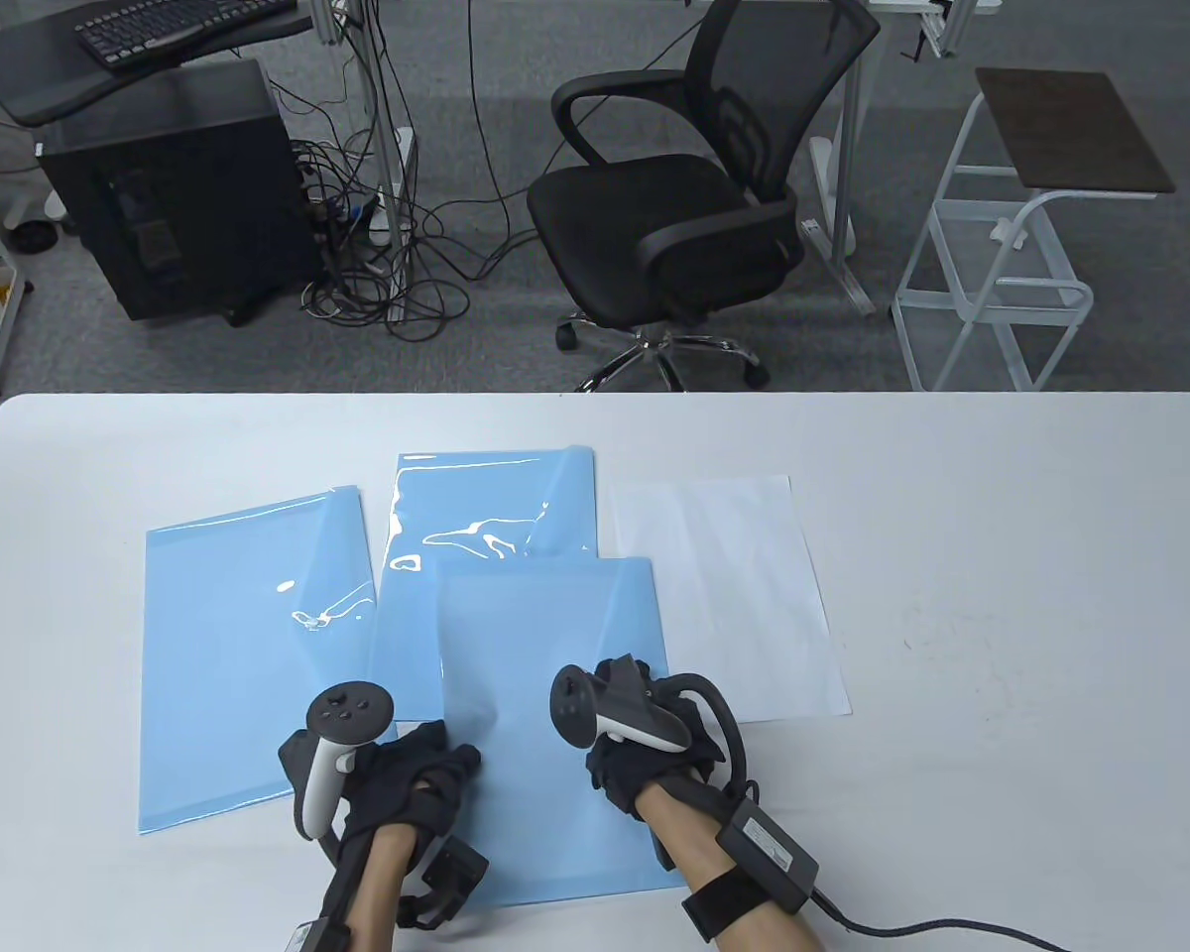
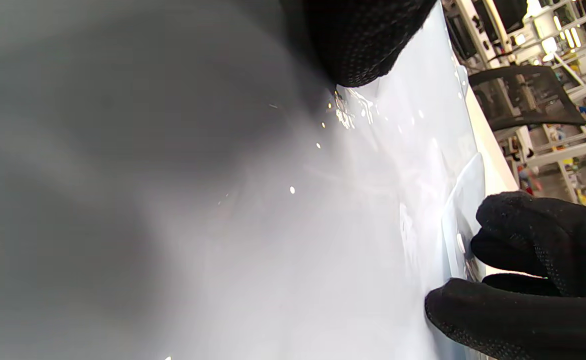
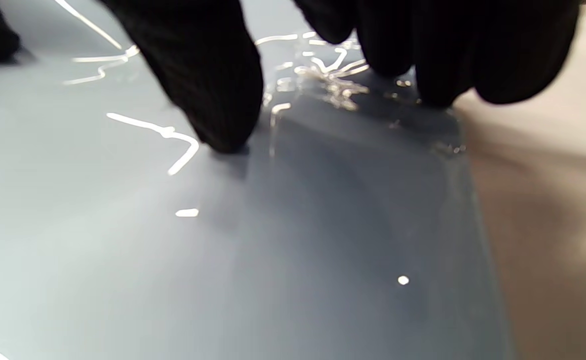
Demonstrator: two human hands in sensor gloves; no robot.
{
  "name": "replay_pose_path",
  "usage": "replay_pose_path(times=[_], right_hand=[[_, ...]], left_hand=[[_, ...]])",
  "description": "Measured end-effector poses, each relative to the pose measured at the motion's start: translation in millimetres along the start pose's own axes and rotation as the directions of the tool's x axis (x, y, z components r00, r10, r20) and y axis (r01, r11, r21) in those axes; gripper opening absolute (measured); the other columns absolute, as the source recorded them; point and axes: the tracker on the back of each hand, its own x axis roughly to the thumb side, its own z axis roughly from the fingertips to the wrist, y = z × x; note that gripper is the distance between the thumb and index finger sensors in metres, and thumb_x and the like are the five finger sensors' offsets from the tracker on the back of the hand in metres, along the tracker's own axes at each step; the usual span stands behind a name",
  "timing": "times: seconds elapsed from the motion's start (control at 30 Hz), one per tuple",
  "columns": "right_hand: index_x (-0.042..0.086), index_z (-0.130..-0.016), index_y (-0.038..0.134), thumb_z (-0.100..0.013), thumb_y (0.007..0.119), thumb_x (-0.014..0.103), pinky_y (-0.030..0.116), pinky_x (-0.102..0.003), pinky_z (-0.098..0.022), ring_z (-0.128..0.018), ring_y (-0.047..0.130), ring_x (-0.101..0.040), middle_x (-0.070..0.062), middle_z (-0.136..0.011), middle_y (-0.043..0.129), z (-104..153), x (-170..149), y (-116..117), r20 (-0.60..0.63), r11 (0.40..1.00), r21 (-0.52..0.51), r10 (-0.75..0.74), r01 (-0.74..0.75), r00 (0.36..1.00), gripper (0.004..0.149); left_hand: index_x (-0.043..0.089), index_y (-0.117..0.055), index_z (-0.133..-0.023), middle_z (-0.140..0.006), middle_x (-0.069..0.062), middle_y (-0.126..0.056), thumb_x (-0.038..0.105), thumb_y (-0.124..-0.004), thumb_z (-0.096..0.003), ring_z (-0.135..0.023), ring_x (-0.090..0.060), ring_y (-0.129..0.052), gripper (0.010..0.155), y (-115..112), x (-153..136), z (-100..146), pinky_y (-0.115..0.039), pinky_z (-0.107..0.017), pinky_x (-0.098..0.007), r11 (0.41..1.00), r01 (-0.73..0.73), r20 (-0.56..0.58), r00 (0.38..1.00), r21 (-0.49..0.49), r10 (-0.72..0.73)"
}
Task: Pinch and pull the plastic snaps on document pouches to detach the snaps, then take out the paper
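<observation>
Pouch (image 1: 555, 714) snap (image 2: 462, 243) is pinched by right hand (image 1: 635, 734) while left hand (image 1: 397, 773) presses flat-fingered; pulling it apart likely comes next.

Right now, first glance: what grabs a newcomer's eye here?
Three glossy blue pouches lie fanned on the white table; the nearest pouch has both gloved hands on it. The left hand rests on its left side while the right hand works at its right edge. A white sheet of paper lies just right of the pouches.
</observation>
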Motion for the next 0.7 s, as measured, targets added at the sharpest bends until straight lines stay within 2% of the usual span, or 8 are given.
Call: replay_pose_path(times=[0.1, 0.13, 0.17, 0.3, 0.5, 0.7], right_hand=[[-0.005, -0.111, 0.047, -0.052, 0.093, 0.040, 0.080, -0.068, -0.055, -0.086, 0.081, -0.062, -0.036, -0.111, 0.063, -3.0, 1.8, 0.5, -0.001, 1.000, -0.003, -0.005, 0.005, 1.000, 0.088], [-0.005, -0.111, 0.048, -0.052, 0.093, 0.040, 0.082, -0.067, -0.054, -0.084, 0.083, -0.061, -0.036, -0.109, 0.066, -4.3, 5.2, 2.5, -0.013, 0.999, -0.036, 0.037, -0.037, 0.999, 0.086], [-0.005, -0.110, 0.050, -0.053, 0.091, 0.038, 0.084, -0.066, -0.053, -0.082, 0.085, -0.060, -0.036, -0.108, 0.068, -6.2, 9.1, 3.8, -0.020, 0.996, -0.047, 0.078, -0.079, 0.997, 0.082], [-0.005, -0.108, 0.054, -0.054, 0.084, 0.028, 0.088, -0.066, -0.046, -0.075, 0.090, -0.061, -0.036, -0.102, 0.075, -10.8, 15.4, 5.3, -0.055, 0.990, -0.102, 0.093, -0.098, 0.994, 0.070], [-0.001, -0.107, 0.059, -0.054, 0.087, 0.028, 0.091, -0.062, -0.042, -0.068, 0.096, -0.056, -0.031, -0.095, 0.083, -17.8, 17.1, 4.5, -0.086, 0.981, -0.135, 0.130, -0.141, 0.988, 0.066], [-0.001, -0.104, 0.066, -0.053, 0.090, 0.028, 0.093, -0.057, -0.036, -0.061, 0.100, -0.053, -0.028, -0.088, 0.090, -24.4, 15.3, 0.4, -0.095, 0.979, -0.151, 0.127, -0.140, 0.987, 0.063]], left_hand=[[0.010, -0.070, -0.098, -0.080, -0.001, -0.094, 0.030, -0.078, -0.0570, -0.051, -0.021, -0.108, 0.047, -0.3, 0.0, -0.7, -0.093, -0.036, -0.033, 1.000, 0.008, 0.000, 1.000, 0.004, -0.008], [0.010, -0.070, -0.098, -0.080, -0.001, -0.094, 0.030, -0.078, -0.0569, -0.051, -0.020, -0.108, 0.047, -0.4, -0.3, -1.3, -0.093, -0.036, -0.033, 1.000, 0.011, 0.000, 1.000, 0.006, -0.011], [0.010, -0.070, -0.098, -0.080, -0.001, -0.094, 0.030, -0.078, -0.0569, -0.051, -0.020, -0.108, 0.047, -0.4, -0.4, -1.5, -0.093, -0.036, -0.033, 1.000, 0.012, 0.001, 1.000, 0.007, -0.012], [0.010, -0.070, -0.099, -0.080, 0.000, -0.094, 0.030, -0.078, -0.0571, -0.051, -0.020, -0.108, 0.047, -0.7, -1.1, -1.4, -0.093, -0.036, -0.033, 1.000, 0.009, 0.000, 1.000, 0.006, -0.009], [0.010, -0.070, -0.098, -0.080, 0.000, -0.094, 0.030, -0.078, -0.0570, -0.051, -0.020, -0.108, 0.047, -2.4, 0.4, -1.1, -0.093, -0.036, -0.033, 0.999, 0.030, 0.002, 1.000, 0.019, -0.030], [0.010, -0.070, -0.098, -0.080, 0.000, -0.094, 0.029, -0.077, -0.0569, -0.051, -0.020, -0.108, 0.046, -3.4, 0.7, -0.5, -0.093, -0.036, -0.033, 0.999, 0.040, 0.001, 0.999, 0.027, -0.040]])
